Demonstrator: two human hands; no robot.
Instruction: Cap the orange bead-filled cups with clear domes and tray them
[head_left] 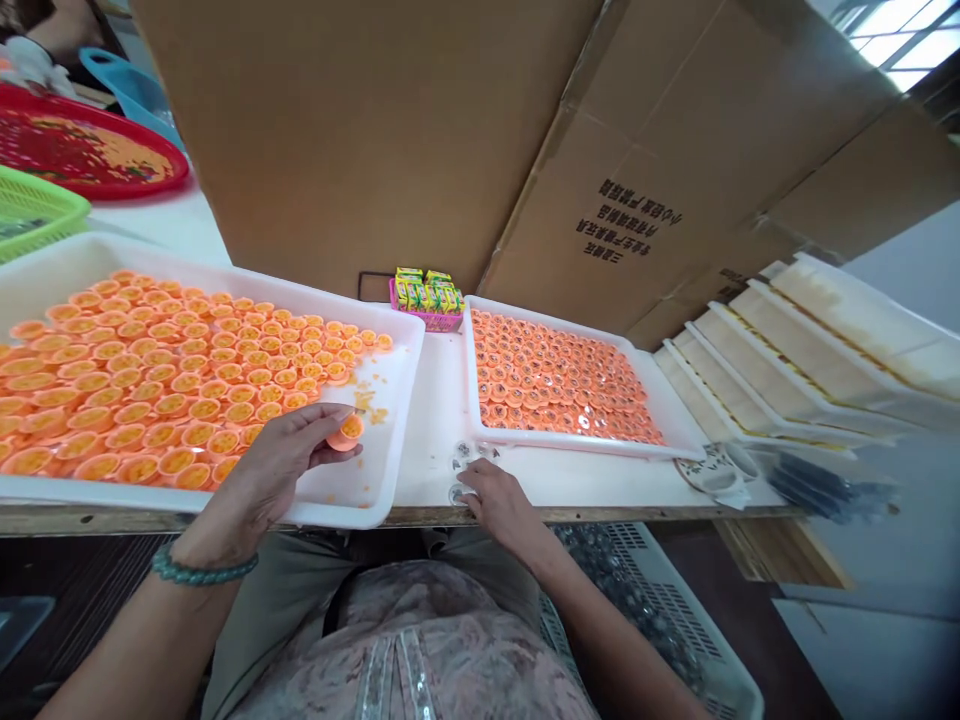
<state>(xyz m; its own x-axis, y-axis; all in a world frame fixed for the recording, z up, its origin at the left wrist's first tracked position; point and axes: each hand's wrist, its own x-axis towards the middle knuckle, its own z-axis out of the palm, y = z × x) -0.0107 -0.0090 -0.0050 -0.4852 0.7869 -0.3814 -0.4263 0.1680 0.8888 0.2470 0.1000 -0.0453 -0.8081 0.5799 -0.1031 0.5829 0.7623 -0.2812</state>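
Note:
My left hand reaches into the big white tray on the left and pinches one small orange cup by its rim. The tray holds several rows of the same orange cups with yellow filling. My right hand rests on the white table near its front edge, its fingertips on a few small clear lids; the fingers are curled over them. A second white tray to the right holds several closed orange cups.
Large cardboard sheets stand behind the trays. A pink basket of small yellow-green packs sits between them. Stacked white trays lie at right, red and green baskets at far left. A grey crate sits under the table.

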